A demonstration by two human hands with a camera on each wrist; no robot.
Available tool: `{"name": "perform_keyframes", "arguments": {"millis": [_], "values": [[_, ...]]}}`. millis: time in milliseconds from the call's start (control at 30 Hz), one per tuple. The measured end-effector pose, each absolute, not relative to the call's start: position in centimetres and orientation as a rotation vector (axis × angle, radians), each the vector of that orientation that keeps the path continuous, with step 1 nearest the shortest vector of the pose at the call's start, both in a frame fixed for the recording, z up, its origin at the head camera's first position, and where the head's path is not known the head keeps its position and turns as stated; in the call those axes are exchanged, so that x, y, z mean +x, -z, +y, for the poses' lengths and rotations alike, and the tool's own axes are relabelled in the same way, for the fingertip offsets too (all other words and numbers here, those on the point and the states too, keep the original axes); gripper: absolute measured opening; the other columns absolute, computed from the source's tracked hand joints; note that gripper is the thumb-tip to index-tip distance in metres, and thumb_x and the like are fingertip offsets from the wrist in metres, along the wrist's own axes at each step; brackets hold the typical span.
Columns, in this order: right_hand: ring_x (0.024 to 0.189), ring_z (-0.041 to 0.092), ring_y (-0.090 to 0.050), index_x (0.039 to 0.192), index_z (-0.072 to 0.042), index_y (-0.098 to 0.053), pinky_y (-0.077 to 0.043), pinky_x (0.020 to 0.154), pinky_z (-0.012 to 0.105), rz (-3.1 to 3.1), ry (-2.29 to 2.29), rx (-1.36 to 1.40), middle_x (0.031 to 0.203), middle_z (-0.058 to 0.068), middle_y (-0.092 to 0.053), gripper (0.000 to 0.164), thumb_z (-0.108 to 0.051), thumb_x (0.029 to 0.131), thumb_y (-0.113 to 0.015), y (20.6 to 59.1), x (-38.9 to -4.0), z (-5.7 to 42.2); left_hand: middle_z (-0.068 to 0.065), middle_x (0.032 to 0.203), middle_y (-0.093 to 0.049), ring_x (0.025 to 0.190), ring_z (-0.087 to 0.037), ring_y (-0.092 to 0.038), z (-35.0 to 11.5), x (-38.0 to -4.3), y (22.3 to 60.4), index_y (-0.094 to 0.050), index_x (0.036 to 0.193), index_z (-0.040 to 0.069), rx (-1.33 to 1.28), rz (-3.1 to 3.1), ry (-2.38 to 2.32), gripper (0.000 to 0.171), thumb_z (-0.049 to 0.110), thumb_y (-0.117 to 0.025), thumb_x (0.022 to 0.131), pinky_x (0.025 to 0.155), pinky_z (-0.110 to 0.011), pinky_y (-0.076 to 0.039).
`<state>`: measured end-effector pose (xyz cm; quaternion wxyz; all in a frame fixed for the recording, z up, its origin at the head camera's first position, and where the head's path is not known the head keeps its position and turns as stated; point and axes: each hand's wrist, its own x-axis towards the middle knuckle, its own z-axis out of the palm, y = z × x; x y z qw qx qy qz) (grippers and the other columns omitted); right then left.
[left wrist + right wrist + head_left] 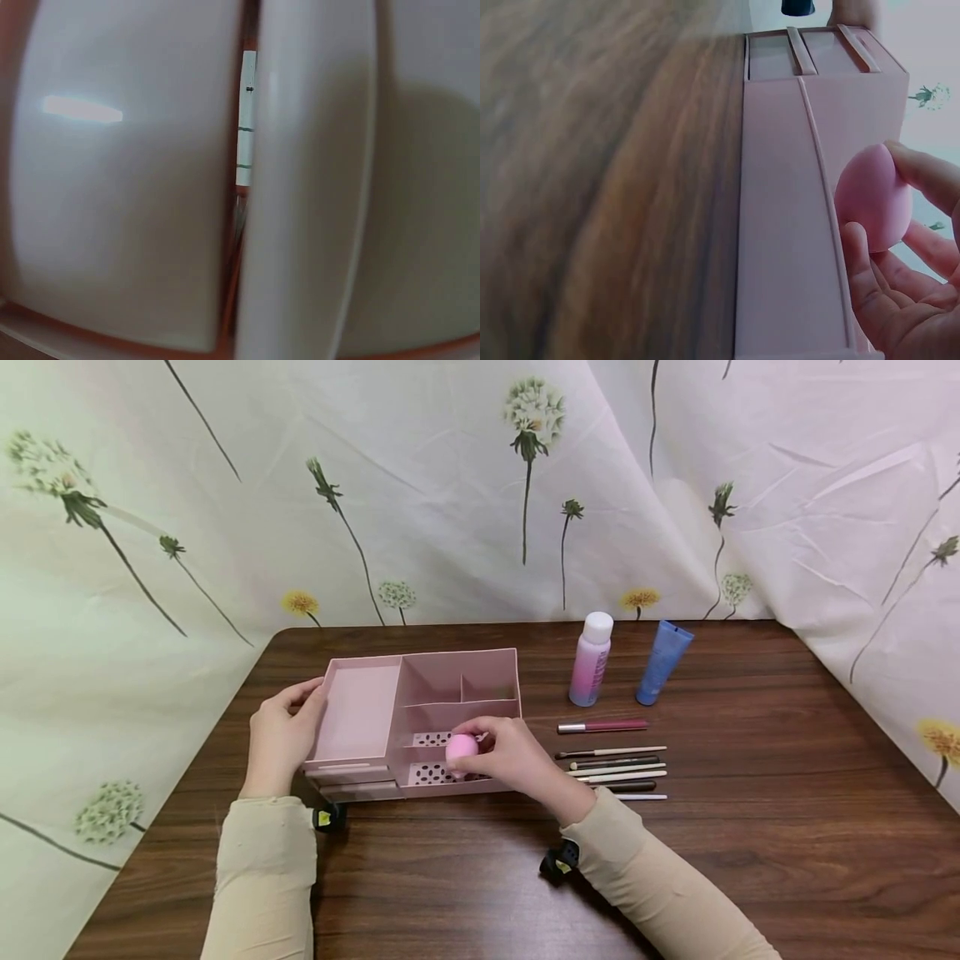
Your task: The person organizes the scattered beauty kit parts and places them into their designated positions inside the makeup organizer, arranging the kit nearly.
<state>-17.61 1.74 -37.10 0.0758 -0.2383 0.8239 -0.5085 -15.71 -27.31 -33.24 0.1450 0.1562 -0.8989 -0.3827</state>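
A pink makeup sponge [461, 750], egg-shaped, is pinched in my right hand [512, 758] over the front compartments of a pink organizer box [356, 706]. In the right wrist view the sponge [874, 199] sits between the thumb and fingertips, at the box's upper edge [829, 199]. My left hand [283, 733] rests against the box's left side, its fingers along the wall and partly hidden. Pale drawer fronts [127, 180] fill the left wrist view, with a narrow gap between them; the left hand is out of that view.
Right of the box stand a pink-and-white bottle [590, 662] and a blue tube [662, 664]. Nearer lie a dark red capped stick [607, 726] and several makeup brushes [618, 771], close to the right forearm. A floral cloth [450, 510] hangs behind the wooden table [750, 827].
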Motion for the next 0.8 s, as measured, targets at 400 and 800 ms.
{"name": "perform_keyframes", "arguments": {"millis": [400, 800], "values": [[0.072, 0.006, -0.059, 0.114, -0.008, -0.072, -0.049, 0.065, 0.020, 2.486, 1.529, -0.749, 0.093, 0.008, -0.072, 0.043, -0.018, 0.074, -0.086, 37.7, -17.5, 0.3, -0.021, 0.113, -0.066, 0.100, -0.030, -0.057, -27.2, -15.6, 33.1, -0.063, 0.135, 0.014, 0.456, -2.588, 1.108, 0.048, 0.045, -0.048, 0.101, 0.075, -0.032, -0.041], [0.070, 0.006, -0.060, 0.108, -0.006, -0.073, -0.050, 0.061, 0.020, 2.443, 1.579, -0.696, 0.091, 0.010, -0.072, 0.035, -0.013, 0.076, -0.085, 37.3, -17.2, -0.2, -0.021, 0.117, -0.065, 0.105, -0.032, -0.056, -27.3, -15.6, 33.2, -0.063, 0.135, 0.013, 0.442, -2.583, 1.107, 0.048, 0.044, -0.048, 0.102, 0.078, -0.034, -0.041]]}}
